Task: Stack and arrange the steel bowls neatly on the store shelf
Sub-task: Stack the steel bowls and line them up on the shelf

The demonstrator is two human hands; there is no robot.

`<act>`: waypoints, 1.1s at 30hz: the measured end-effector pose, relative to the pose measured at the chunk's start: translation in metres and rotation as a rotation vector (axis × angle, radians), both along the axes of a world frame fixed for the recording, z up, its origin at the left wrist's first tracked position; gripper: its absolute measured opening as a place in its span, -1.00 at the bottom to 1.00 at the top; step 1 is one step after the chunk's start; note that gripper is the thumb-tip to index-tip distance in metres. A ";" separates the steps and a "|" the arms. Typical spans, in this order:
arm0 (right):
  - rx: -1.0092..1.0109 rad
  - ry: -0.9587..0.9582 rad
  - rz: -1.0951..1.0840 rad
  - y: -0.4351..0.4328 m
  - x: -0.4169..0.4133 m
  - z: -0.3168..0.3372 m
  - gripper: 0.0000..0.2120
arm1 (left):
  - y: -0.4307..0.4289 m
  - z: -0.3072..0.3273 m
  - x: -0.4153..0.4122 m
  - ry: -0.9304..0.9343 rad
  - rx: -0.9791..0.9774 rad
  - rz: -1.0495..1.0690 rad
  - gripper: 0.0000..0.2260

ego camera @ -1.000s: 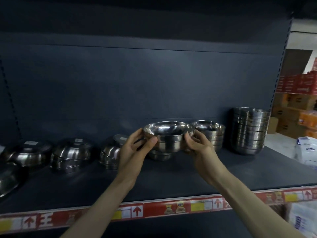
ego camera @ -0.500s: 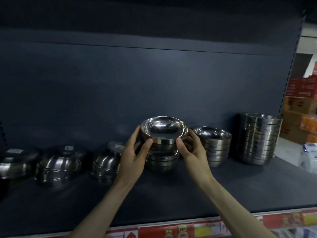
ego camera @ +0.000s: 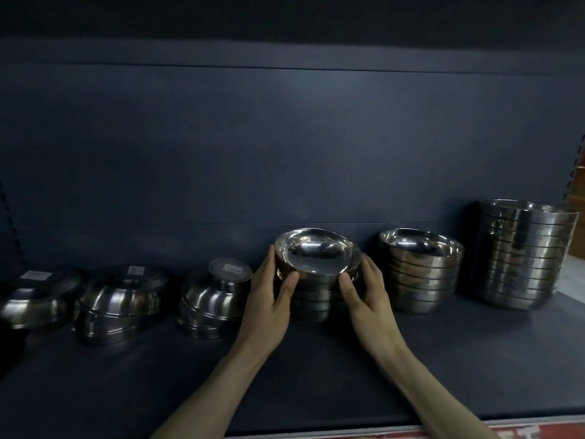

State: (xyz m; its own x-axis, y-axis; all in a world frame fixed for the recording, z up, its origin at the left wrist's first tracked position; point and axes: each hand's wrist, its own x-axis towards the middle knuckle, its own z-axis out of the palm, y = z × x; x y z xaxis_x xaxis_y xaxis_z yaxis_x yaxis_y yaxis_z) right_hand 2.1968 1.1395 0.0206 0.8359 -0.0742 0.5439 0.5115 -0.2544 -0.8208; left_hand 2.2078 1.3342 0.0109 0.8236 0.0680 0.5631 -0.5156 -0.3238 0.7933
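Shelf [ego camera: 443, 359] front open (bowl stacks [ego camera: 421, 280] line the back).

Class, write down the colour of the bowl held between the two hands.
The bowl is shiny silver steel, mirror-like inside. It shows best in the head view.

Dim, underexposed; soft glow on back panel [ego camera: 300, 99], glints on steel bowls [ego camera: 421, 248], wide-angle bend at edges, slight blur.

Left edge cuts off the leftmost bowl [ego camera: 9, 350].
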 end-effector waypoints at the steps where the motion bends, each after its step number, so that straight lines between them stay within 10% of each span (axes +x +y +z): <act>1: -0.008 0.003 -0.001 0.001 0.001 -0.002 -0.59 | 0.000 -0.001 0.000 0.004 0.019 0.008 -0.34; 33: -0.003 0.070 -0.087 0.002 0.010 -0.020 -0.33 | 0.003 -0.011 0.003 0.031 -0.004 0.032 -0.37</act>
